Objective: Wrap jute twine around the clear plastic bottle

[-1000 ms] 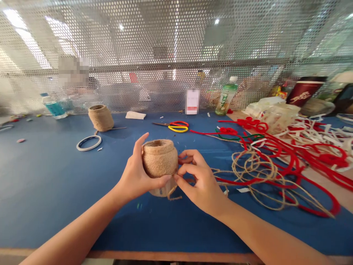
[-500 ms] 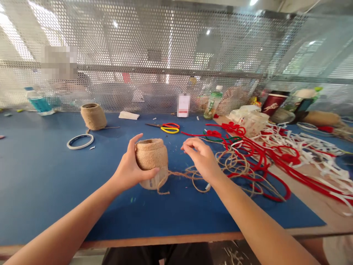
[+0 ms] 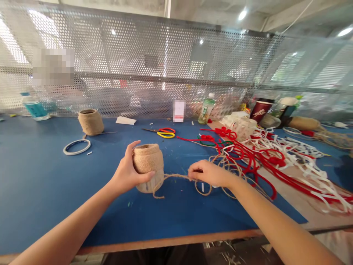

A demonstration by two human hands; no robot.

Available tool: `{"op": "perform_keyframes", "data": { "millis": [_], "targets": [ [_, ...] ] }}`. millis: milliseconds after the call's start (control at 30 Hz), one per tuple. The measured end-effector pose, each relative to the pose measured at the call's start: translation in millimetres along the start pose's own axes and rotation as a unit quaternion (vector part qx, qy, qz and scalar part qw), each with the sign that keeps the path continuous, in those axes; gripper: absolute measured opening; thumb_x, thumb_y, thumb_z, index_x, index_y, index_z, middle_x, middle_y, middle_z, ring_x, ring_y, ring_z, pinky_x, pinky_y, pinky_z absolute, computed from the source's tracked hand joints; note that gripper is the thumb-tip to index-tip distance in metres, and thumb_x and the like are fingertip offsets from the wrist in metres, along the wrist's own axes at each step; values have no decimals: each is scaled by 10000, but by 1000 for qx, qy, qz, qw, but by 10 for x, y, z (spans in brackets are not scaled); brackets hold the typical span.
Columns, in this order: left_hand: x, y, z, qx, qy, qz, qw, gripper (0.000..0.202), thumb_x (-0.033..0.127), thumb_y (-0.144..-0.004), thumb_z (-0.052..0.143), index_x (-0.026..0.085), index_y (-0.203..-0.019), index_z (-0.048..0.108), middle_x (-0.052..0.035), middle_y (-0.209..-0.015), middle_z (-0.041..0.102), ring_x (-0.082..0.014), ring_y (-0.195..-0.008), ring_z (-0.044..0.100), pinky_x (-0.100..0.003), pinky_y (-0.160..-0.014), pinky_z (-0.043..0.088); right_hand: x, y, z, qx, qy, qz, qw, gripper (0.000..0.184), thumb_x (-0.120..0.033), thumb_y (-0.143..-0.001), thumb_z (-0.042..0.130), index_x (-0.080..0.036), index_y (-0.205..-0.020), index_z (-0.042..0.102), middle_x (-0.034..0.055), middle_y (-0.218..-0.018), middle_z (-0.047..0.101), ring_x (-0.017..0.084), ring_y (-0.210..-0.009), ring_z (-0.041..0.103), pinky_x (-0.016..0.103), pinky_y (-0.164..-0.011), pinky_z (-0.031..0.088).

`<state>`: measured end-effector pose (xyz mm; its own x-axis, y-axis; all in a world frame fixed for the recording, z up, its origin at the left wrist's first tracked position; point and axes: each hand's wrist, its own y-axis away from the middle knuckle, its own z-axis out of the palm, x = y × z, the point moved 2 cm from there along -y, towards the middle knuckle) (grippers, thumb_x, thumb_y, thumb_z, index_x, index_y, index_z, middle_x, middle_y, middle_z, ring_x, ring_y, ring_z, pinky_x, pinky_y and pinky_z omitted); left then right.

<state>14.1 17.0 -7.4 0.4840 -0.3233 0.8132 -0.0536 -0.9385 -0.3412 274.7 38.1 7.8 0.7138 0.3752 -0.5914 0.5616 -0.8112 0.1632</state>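
My left hand [image 3: 129, 170] is closed around the left side of a jar [image 3: 149, 167], thumb across its front. Twine is wound over the jar's upper part, while the lower part is bare and see-through. A short twine end hangs at its front. From the jar's right side a strand of jute twine [image 3: 176, 175] runs to my right hand [image 3: 206, 173], whose fingertips are pinched on it. Loose loops of the same twine lie beneath and behind that hand.
Another twine-wrapped jar [image 3: 91, 122] stands back left near a tape roll [image 3: 77, 147]. Scissors [image 3: 162, 132] lie behind my jar. Red cords [image 3: 248, 158] and white strips [image 3: 311, 173] spread over the right side. A green-labelled bottle [image 3: 206, 109] stands by the perforated metal screen [image 3: 138, 48].
My right hand has moved down from above the table to the twine and now pinches the strand. My left hand keeps its hold on the jar. The view has shifted slightly.
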Motion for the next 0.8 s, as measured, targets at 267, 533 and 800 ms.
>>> {"op": "perform_keyframes", "data": {
  "millis": [267,533,800],
  "targets": [
    [31,11,-12,-8,0,8,1000,862,368,-534,705,214,-1257,261,-61,-1003,519,-243,-927,526,-445,-853,425,292,288,-328,1,13,13,1000,301,-338,-786,499,-134,-639,665,43,-645,639,133,-614,555,245,-619,405],
    [121,43,26,-4,-3,30,1000,819,333,-508,707,202,-1200,289,-72,-1071,532,-235,-961,534,-409,-872,430,363,387,-704,24,42,41,998,278,-334,-772,524,-167,-606,672,32,-650,657,149,-640,593,252,-651,435],
    [51,13,7,14,-9,-8,1000,778,356,-540,691,198,-1194,302,-59,-1011,529,-236,-919,553,-417,-840,447,-173,303,-325,337,165,-95,922,161,-258,-813,528,-185,-935,602,86,-1010,578,202,-973,546,381,-873,421]
  ]
}}
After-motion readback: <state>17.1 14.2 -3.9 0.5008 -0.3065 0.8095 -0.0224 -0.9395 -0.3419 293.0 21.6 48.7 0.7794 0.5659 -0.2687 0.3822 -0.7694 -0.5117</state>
